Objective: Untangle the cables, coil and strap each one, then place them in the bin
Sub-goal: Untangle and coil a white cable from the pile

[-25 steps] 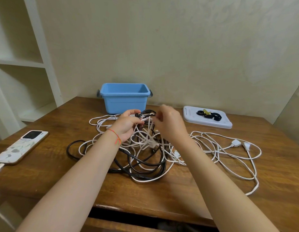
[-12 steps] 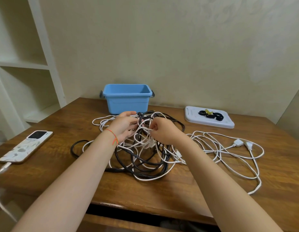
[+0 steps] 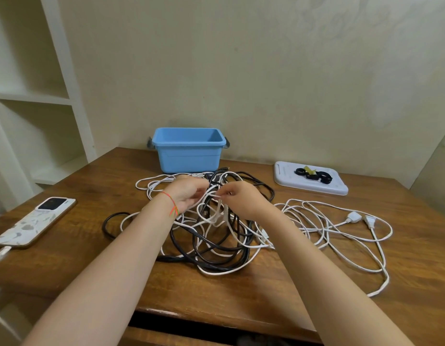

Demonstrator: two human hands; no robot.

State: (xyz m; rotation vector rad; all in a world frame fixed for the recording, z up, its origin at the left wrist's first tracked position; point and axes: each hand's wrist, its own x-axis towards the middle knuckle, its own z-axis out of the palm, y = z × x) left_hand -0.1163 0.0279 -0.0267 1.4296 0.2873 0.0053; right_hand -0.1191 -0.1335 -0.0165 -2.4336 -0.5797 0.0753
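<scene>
- We see both hands raised over a tangle of white cables (image 3: pixel 216 218) and black cables (image 3: pixel 216 250) in the middle of the wooden worktop (image 3: pixel 278 290).
- The left hand (image 3: pixel 189 194) has its fingers curled around white strands at the top of the heap; its grip holds those strands lifted off the worktop.
- The right hand (image 3: pixel 243 199) pinches a white strand between thumb and fingertips, just beside the left hand; its grip is narrow and closed on that strand.
- A red thread bracelet (image 3: pixel 170 204) sits on the left wrist.
- Loose white loops run out to the right of the heap and end in two white plugs (image 3: pixel 361 218) lying close together.
- The blue bin (image 3: pixel 189 153) stands at the back of the worktop, just behind the tangle, near the wall.
- A white tray (image 3: pixel 311 189) at the back right carries black straps (image 3: pixel 313 174).
- A phone (image 3: pixel 34 222) lies at the left edge with a cable plugged into its near end.
- White shelves (image 3: pixel 34 96) stand at the left.
</scene>
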